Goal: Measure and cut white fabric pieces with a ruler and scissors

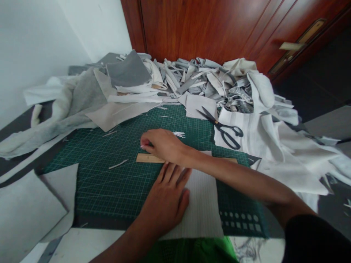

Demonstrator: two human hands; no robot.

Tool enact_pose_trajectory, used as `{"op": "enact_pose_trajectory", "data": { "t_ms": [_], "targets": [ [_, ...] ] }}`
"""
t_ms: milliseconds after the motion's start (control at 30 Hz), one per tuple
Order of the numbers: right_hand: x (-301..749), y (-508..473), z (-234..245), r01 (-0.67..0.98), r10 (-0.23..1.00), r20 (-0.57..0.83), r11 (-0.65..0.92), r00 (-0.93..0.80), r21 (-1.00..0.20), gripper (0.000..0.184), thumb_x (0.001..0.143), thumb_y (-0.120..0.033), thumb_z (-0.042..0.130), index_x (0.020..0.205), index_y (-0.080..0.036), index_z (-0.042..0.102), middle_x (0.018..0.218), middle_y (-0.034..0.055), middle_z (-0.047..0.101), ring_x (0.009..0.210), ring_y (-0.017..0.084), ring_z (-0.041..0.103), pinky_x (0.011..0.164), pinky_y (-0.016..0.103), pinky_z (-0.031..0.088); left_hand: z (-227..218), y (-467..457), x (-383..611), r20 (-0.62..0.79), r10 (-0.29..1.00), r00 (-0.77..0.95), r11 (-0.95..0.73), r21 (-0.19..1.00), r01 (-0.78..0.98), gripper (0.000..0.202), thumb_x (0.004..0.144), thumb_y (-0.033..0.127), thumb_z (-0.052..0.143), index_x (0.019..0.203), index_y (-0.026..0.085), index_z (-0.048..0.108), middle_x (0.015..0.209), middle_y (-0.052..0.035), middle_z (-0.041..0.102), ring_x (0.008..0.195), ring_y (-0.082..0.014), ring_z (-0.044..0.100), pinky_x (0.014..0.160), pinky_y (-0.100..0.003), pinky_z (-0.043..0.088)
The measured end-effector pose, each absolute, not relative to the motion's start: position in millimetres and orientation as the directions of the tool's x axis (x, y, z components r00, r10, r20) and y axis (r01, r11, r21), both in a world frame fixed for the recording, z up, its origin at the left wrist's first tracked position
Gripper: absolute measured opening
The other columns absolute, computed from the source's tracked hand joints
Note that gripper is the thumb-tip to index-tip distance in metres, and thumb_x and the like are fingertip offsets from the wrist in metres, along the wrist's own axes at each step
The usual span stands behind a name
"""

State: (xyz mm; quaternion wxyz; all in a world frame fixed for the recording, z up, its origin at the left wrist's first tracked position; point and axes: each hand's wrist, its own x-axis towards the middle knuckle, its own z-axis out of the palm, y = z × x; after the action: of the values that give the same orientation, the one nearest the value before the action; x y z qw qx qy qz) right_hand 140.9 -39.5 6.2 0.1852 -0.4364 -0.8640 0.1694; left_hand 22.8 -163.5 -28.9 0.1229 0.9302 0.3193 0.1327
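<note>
Two hands: left hand [164, 204] flat, right hand [164, 144] curled, over green mat [109, 190];
left fingers spread, pressing on white fabric [203, 204]; right fingers clenched just above wooden ruler [149, 158], any grip hidden.

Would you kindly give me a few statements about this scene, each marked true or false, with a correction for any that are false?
1. The left hand lies flat on ribbed white fabric. True.
2. The right hand holds scissors. False: the black-handled scissors lie apart from both hands, on pale fabric.
3. A wooden ruler lies on the green cutting mat under the right hand. True.
4. The door behind the fabric scraps is white. False: the door is reddish-brown wood.
</note>
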Motion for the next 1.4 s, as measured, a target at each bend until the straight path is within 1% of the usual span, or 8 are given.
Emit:
{"op": "enact_pose_trajectory", "data": {
  "t_ms": [133, 233, 300, 533, 833, 1067, 1233, 1400],
  "targets": [
    [191, -51, -5, 0.57, 0.864, 0.264, 0.485, -0.429, -0.663, 0.004, 0.096, -0.02, 0.07, 0.094, -0.017, 0.072, 0.091, 0.0015, 0.074, 0.073, 0.011, 0.058, 0.071, 0.026, 0.041, -32, -165, 22, 0.209, 0.624, 0.753, -0.775, 0.287, 0.563, 0.063, 0.102, 0.025, 0.047, 0.163, 0.014, 0.034, 0.168, -0.0161, 0.036, 0.158, -0.0354, 0.027, 0.126, -0.059, 0.032],
    [220, -67, -13, 0.522, 0.877, 0.318, 0.473, -0.362, -0.71, 0.007, 0.096, -0.023, 0.07, 0.094, -0.017, 0.073, 0.091, 0.0013, 0.074, 0.066, 0.01, 0.054, 0.066, 0.025, 0.041, -33, -167, 22, 0.23, 0.655, 0.72, -0.753, 0.284, 0.594, 0.064, 0.102, 0.025, 0.047, 0.164, 0.016, 0.032, 0.17, -0.0184, 0.028, 0.159, -0.0381, 0.022, 0.123, -0.059, 0.037],
    [229, -77, -17, 0.505, 0.877, 0.333, 0.474, -0.347, -0.721, 0.008, 0.097, -0.023, 0.07, 0.094, -0.017, 0.073, 0.089, 0.0007, 0.073, 0.064, 0.009, 0.052, 0.064, 0.024, 0.04, -34, -167, 22, 0.235, 0.656, 0.717, -0.752, 0.275, 0.599, 0.065, 0.102, 0.025, 0.048, 0.164, 0.016, 0.031, 0.169, -0.0187, 0.027, 0.159, -0.0384, 0.023, 0.122, -0.06, 0.039],
    [222, -87, -21, 0.513, 0.874, 0.299, 0.471, -0.384, -0.717, 0.006, 0.096, -0.023, 0.072, 0.095, -0.018, 0.076, 0.087, 0.0003, 0.072, 0.068, 0.01, 0.057, 0.067, 0.024, 0.041, -32, -163, 23, 0.234, 0.617, 0.751, -0.787, 0.213, 0.58, 0.063, 0.101, 0.025, 0.048, 0.162, 0.014, 0.036, 0.164, -0.0214, 0.034, 0.155, -0.0406, 0.028, 0.118, -0.061, 0.042],
    [209, -88, -25, 0.556, 0.883, 0.258, 0.45, -0.391, -0.699, 0.008, 0.096, -0.018, 0.07, 0.098, -0.019, 0.078, 0.089, 0.0008, 0.073, 0.073, 0.01, 0.061, 0.071, 0.024, 0.044, -33, -165, 23, 0.232, 0.634, 0.737, -0.772, 0.254, 0.583, 0.056, 0.101, 0.027, 0.048, 0.156, 0.015, 0.046, 0.155, -0.0189, 0.046, 0.151, -0.04, 0.034, 0.118, -0.06, 0.042],
    [202, -84, -18, 0.615, 0.89, 0.193, 0.429, -0.413, -0.662, 0.01, 0.094, -0.017, 0.068, 0.095, -0.02, 0.077, 0.09, 0.0008, 0.073, 0.077, 0.012, 0.063, 0.068, 0.025, 0.039, -31, -163, 23, 0.22, 0.646, 0.73, -0.759, 0.287, 0.585, 0.053, 0.101, 0.029, 0.048, 0.152, 0.016, 0.051, 0.148, -0.0161, 0.054, 0.145, -0.0402, 0.042, 0.115, -0.06, 0.046],
    [199, -83, -13, 0.653, 0.883, 0.162, 0.439, -0.44, -0.618, 0.011, 0.093, -0.017, 0.066, 0.086, -0.019, 0.073, 0.088, 0.0009, 0.071, 0.076, 0.012, 0.061, 0.066, 0.025, 0.036, -27, -162, 24, 0.224, 0.648, 0.728, -0.759, 0.273, 0.591, 0.049, 0.101, 0.029, 0.047, 0.147, 0.014, 0.055, 0.147, -0.0169, 0.054, 0.142, -0.0405, 0.044, 0.112, -0.06, 0.05],
    [201, -83, -9, 0.659, 0.884, 0.145, 0.433, -0.445, -0.615, 0.01, 0.092, -0.015, 0.065, 0.086, -0.019, 0.073, 0.087, 0.0012, 0.07, 0.076, 0.012, 0.06, 0.066, 0.025, 0.036, -28, -163, 24, 0.218, 0.656, 0.723, -0.752, 0.269, 0.601, 0.049, 0.102, 0.03, 0.047, 0.148, 0.016, 0.055, 0.146, -0.016, 0.055, 0.143, -0.0403, 0.044, 0.112, -0.06, 0.049]
  ]
}}
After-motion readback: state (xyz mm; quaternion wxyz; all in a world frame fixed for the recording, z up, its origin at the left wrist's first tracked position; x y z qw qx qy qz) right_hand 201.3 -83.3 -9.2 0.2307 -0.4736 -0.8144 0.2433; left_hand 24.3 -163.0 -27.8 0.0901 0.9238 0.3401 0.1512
